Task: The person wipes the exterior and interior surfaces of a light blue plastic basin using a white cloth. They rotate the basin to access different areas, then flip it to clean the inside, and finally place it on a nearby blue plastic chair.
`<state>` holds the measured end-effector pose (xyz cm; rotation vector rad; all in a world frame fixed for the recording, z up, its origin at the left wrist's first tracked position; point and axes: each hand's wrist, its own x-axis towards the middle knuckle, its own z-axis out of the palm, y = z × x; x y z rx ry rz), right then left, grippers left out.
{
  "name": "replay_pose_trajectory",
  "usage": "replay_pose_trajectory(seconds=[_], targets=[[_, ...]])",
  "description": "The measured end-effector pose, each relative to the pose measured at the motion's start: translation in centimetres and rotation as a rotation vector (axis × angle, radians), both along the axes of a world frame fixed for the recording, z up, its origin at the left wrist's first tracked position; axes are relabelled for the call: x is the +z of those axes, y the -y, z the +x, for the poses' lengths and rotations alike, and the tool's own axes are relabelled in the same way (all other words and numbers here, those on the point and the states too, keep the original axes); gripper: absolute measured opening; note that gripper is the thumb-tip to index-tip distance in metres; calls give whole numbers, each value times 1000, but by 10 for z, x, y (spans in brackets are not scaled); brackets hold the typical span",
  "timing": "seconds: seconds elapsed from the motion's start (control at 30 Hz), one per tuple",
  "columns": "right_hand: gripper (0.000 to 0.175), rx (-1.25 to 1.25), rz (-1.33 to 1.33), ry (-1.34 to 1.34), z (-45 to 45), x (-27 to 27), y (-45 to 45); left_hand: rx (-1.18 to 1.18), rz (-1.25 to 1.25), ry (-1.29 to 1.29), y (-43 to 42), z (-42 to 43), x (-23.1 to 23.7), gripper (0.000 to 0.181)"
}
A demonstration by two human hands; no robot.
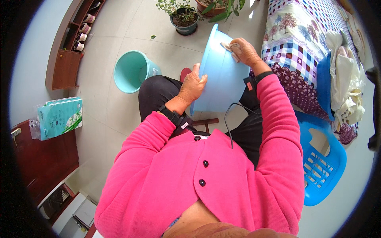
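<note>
A light blue plastic basin (224, 74) is tipped on its side between my knees, its rim facing left and its outer wall towards my right hand. My left hand (193, 84) grips the rim, thumb and fingers at its edge. With my right hand (245, 52) I press a pale, crumpled cloth (235, 50) against the upper part of the outer wall. Dark straps circle both wrists, and a black cable hangs down near the basin's lower edge. The inside of the basin is hidden from view.
A teal plastic bucket (131, 71) is left of my knee. Potted plants (184, 22) are on the tiled floor ahead. At right are a cloth-covered bed or table (293, 44) and a blue plastic chair (326, 178). A shoe cabinet (64, 65) and a wrapped paper pack (61, 119) are at left.
</note>
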<state>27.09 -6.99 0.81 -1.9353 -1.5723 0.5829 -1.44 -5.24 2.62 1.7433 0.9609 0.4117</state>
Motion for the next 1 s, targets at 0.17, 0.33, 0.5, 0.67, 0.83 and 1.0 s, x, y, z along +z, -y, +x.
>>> replay_pose_trajectory(seconds=[0.17,0.33,0.5,0.67,0.83,1.0], targets=[[27,-283,-262,-74,31,-27,-28,12,112,25,2,3,0,42],[24,-153,-107,164,18,-18,-22,85,97,-70,9,5,-1,41],[15,-108,3,-103,-50,22,24,106,99,-42,10,4,-6,38],[20,10,226,137,-132,33,93,108,158,17,9,2,-14,37],[17,96,96,181,-165,17,149,97,166,66,13,1,-19,38],[10,58,174,260,-173,12,154,90,211,47,9,-2,-20,38]])
